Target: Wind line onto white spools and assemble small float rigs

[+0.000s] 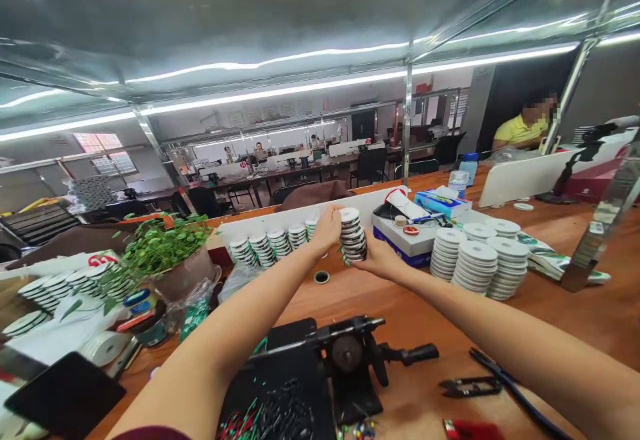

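Both my hands hold one stack of white spools [352, 237], wound with dark and green material, up above the back of the table. My left hand [329, 225] grips its upper left side, and my right hand [379, 258] supports it low on the right. The stack tilts slightly. Just left of it, a row of similar wound spool stacks [270, 248] stands along the white divider. Below my forearms sits a black hand-cranked winding device [350, 353] on a dark mat, with a pile of small black parts [287, 410] beside it.
Plain white spool stacks [475, 263] and a grey box [407, 243] stand to the right. Thread snips [470, 387] lie near my right forearm. A potted plant [183, 267] and a dark tablet-like slab [65, 397] are left. A person in yellow [517, 130] sits beyond.
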